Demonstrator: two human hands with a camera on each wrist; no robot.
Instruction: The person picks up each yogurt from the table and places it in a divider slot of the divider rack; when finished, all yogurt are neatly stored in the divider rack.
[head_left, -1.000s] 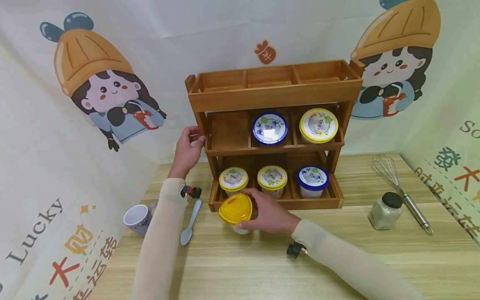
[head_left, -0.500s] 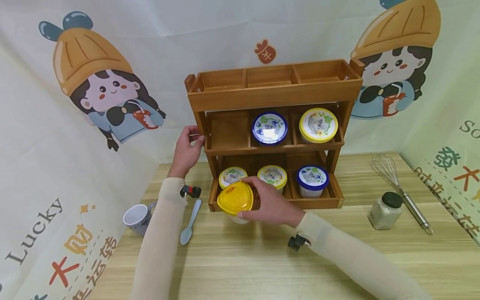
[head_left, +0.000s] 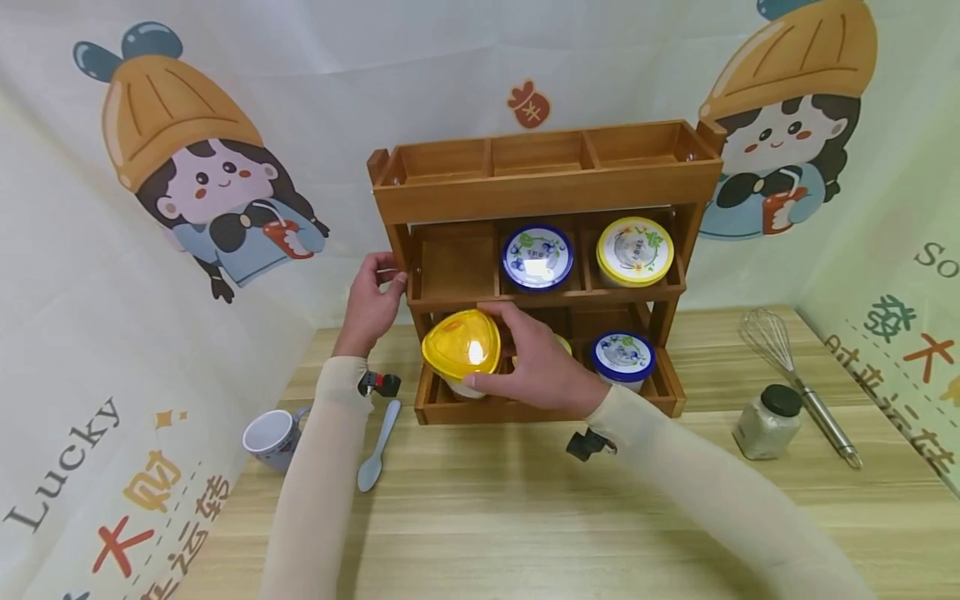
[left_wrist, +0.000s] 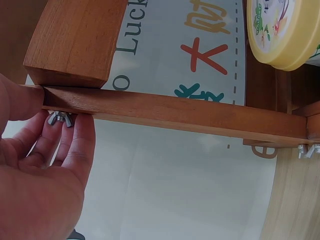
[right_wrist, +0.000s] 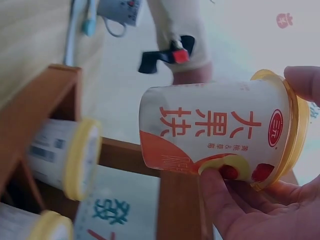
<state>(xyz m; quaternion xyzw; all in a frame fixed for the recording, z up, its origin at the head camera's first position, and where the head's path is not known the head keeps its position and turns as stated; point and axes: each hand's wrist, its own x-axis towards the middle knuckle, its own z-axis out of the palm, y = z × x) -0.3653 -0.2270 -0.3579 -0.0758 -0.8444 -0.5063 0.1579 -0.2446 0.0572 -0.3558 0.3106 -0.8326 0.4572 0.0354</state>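
Note:
My right hand [head_left: 543,358] grips a yogurt cup [head_left: 461,346] with a domed yellow lid, raised before the lower left of a brown wooden rack [head_left: 540,197]. In the right wrist view, fingers and thumb curl round the white cup with orange print. My left hand [head_left: 371,304] holds the rack's left side post [left_wrist: 175,114], thumb on one side and fingers on the other by a wing nut [left_wrist: 60,118]. A blue-lidded tub [head_left: 537,258] and a yellow-lidded tub [head_left: 636,252] sit on the middle tier. The held cup hides the lower left tub in the head view.
On the lower tier are another blue-lidded tub [head_left: 623,357] and a partly covered yellow-lidded one [head_left: 563,343]. A mug [head_left: 272,440] and pale blue spoon [head_left: 379,446] lie at left. At right are a black-capped jar [head_left: 768,423] and a whisk [head_left: 831,427].
My right hand has lifted the yogurt cup from low in front of the rack up toward the middle tier. The left hand keeps its place on the post.

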